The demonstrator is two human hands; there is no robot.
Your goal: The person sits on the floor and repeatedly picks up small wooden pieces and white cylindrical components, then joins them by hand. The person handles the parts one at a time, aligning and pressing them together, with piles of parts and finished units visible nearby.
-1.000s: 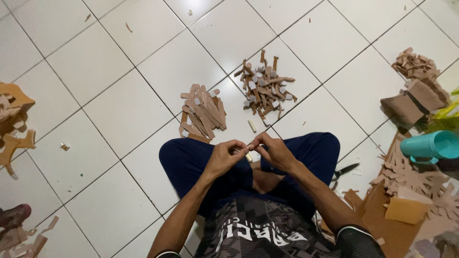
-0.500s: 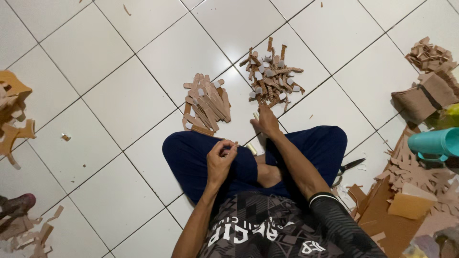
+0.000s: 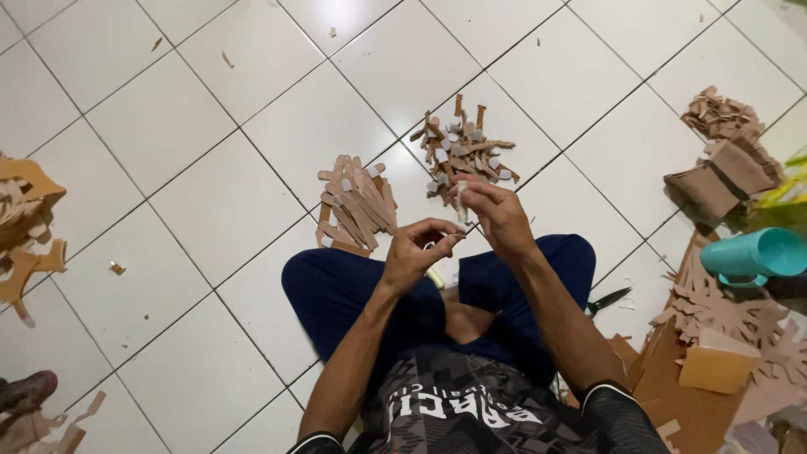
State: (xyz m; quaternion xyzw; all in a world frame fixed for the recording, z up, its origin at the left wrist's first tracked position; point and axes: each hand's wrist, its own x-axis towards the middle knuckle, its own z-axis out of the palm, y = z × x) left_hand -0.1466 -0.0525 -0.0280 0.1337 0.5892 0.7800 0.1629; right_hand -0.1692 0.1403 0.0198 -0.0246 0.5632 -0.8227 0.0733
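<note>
- Hands raised together over your crossed legs, above the white tile floor [image 3: 210, 210].
- Your right hand [image 3: 496, 214] pinches a small pale stick [image 3: 461, 202], held upright between the fingertips.
- Your left hand [image 3: 416, 252] is curled, fingertips nipped on something thin just beside that stick; what it is, you cannot tell at this size.
- Two heaps of brown cardboard strips lie ahead: near pile [image 3: 357, 206] and far pile [image 3: 462, 151].
- Scissors [image 3: 607, 299] rest beside your right knee; teal cup [image 3: 752, 255] lies further right among cardboard scraps [image 3: 723, 311].
</note>
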